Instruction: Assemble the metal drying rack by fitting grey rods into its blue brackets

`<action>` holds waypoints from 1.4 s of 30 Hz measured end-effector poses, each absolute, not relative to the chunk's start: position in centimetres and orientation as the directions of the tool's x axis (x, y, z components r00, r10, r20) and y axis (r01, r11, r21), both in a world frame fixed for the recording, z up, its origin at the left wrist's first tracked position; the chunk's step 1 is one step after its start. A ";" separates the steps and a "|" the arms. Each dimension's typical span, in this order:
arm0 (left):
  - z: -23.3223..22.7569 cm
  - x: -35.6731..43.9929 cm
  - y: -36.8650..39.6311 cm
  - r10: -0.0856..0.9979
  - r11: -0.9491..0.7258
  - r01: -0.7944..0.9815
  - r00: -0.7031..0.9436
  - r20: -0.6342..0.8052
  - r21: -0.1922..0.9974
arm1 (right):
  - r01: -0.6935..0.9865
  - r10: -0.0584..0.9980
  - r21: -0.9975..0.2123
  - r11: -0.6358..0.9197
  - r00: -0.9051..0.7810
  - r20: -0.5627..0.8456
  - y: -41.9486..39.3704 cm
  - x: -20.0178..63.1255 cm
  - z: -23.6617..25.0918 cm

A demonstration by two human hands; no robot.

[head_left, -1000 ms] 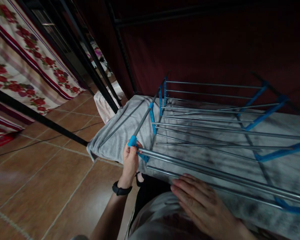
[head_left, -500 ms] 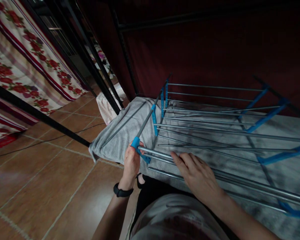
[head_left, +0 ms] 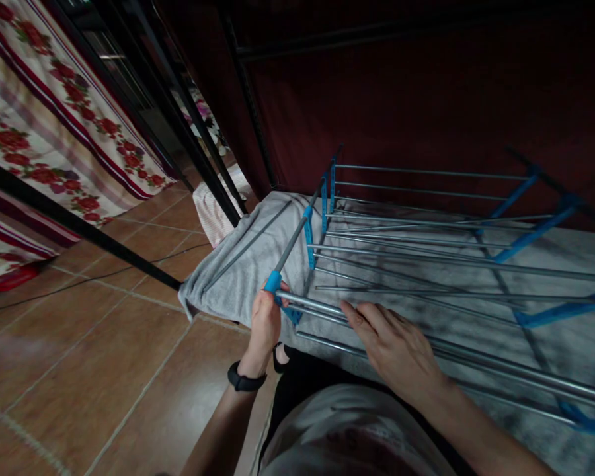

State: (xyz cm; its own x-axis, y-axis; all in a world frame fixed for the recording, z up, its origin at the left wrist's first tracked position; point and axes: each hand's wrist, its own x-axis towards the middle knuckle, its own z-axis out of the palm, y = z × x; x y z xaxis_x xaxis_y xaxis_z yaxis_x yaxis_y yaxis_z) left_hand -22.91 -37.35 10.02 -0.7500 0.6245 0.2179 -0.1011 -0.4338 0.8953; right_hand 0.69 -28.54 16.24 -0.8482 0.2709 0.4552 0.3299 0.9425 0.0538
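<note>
L hand (head_left: 266,318) holds blue jt (head_left: 274,281) (R hand (head_left: 397,345) on rods (head_left: 317,304))

To your left, a striped, floral curtain (head_left: 44,132) hangs beside brown floor tiles (head_left: 143,330) with pale joints, crossed by a thin dark cable (head_left: 99,280). A black post (head_left: 79,226) slants toward the grey-draped surface (head_left: 252,264) in front of you, backed by a dark red panel (head_left: 401,112). Dim light leaves a soft sheen on the tiles.
</note>
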 end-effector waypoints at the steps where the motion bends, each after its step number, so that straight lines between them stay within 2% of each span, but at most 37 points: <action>1: 10.1 -22.9 -37.3 0.627 -0.425 -0.089 -0.746 0.222 0.901 | 0.329 0.269 0.053 0.943 -0.846 0.460 -28.5 0.7 16.2; 13: 10.0 -22.5 -37.1 0.648 -0.402 -0.072 -0.727 0.228 0.913 | 0.333 0.279 0.022 0.943 -0.823 0.494 -28.5 0.2 16.1; 18: 10.0 -22.8 -37.1 0.612 -0.452 -0.039 -0.740 0.279 0.891 | 0.147 0.128 -0.014 0.989 -0.802 0.583 -30.6 1.9 14.6; 20: 8.8 -23.2 -37.8 0.576 -0.446 -0.004 -0.767 0.283 0.895 | 0.089 0.115 -0.072 0.993 -0.821 0.559 -31.4 3.0 12.3; 21: 7.8 -23.4 -38.3 0.557 -0.405 0.014 -0.789 0.258 0.914 | 0.103 0.146 -0.110 0.989 -0.846 0.513 -31.6 3.6 10.7; 23: 5.3 -23.7 -39.7 0.555 -0.236 0.039 -0.815 0.167 0.971 | 0.237 0.285 -0.167 0.957 -0.872 0.398 -31.5 4.4 7.3; 26: 1.6 -23.5 -41.5 0.666 0.024 0.110 -0.743 0.066 0.994 | 0.429 0.453 -0.147 0.891 -0.862 0.229 -30.3 5.0 2.9; 28: -0.1 -23.1 -42.0 0.740 0.087 0.163 -0.671 0.046 0.983 | 0.461 0.476 -0.132 0.878 -0.870 0.126 -29.5 5.0 1.2; 31: -1.1 -22.8 -41.4 0.771 0.135 0.212 -0.637 0.032 0.968 | 0.455 0.463 -0.143 0.879 -0.886 0.027 -28.8 4.7 0.2; 37: -0.2 -23.1 -40.8 0.787 0.202 0.358 -0.613 0.066 0.911 | 0.520 0.536 -0.176 0.836 -0.842 0.058 -28.3 4.4 -1.1; 42: -0.4 -23.1 -41.6 0.802 0.222 0.334 -0.597 0.023 0.916 | 0.546 0.554 -0.164 0.822 -0.833 0.006 -28.3 4.5 -1.5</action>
